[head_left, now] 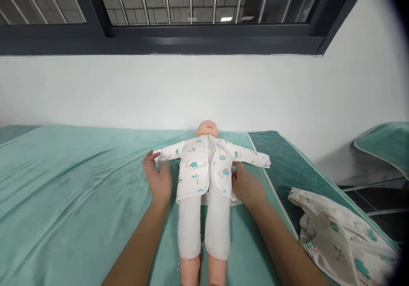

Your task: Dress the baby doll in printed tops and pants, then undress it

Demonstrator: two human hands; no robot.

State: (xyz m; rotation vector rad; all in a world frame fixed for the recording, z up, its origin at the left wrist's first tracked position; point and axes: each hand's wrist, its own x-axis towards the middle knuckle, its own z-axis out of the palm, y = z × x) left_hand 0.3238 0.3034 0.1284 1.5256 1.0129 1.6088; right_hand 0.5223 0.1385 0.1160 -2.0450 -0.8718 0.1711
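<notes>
A baby doll [207, 129] lies on its back, head toward the wall. It wears a white baby jacket [193, 171] printed with small teal figures, its front partly unfastened. Padded white material [189, 226] covers the thighs, and bare lower legs show below. My left hand [158, 177] is at the cuff of the left-side sleeve, thumb and fingers apart around it. At the jacket's right side, below the other sleeve, my right hand [247, 186] has its fingers closed on the fabric edge. The fingertips there are partly hidden.
A teal cover [79, 192] spreads beneath the doll, with a darker green mat [281, 158] at right. Crumpled printed baby clothing [348, 239] lies at the right edge. Behind is a white wall [179, 90] under a dark-framed window [204, 39] with bars.
</notes>
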